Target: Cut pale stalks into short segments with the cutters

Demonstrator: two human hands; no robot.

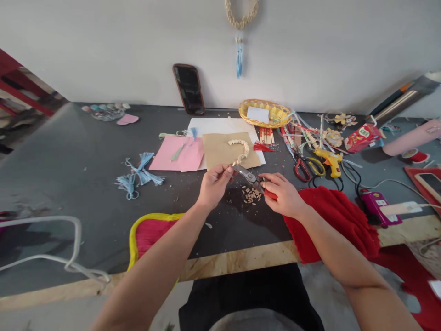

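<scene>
My right hand (284, 195) grips red-handled cutting shears (245, 173), their metal jaws pointing left. At the jaw tips my left hand (214, 185) is closed in a pinch; whatever it holds is too small to make out. A curved strand of pale beige pieces (245, 149) lies on brown paper (217, 145), its lower end close behind the left fingertips and shear tips. Below the shears, a loose pile of small tan cut pieces (251, 196) rests on the dark tabletop (220, 234).
Blue tassels (141, 170) and pink paper (160, 156) lie left. A phone (189, 89) leans on the wall. At right are a wicker basket (243, 110), red-handled scissors (302, 170), a yellow glue gun (329, 161), red cloth (330, 220) and a cord (375, 185).
</scene>
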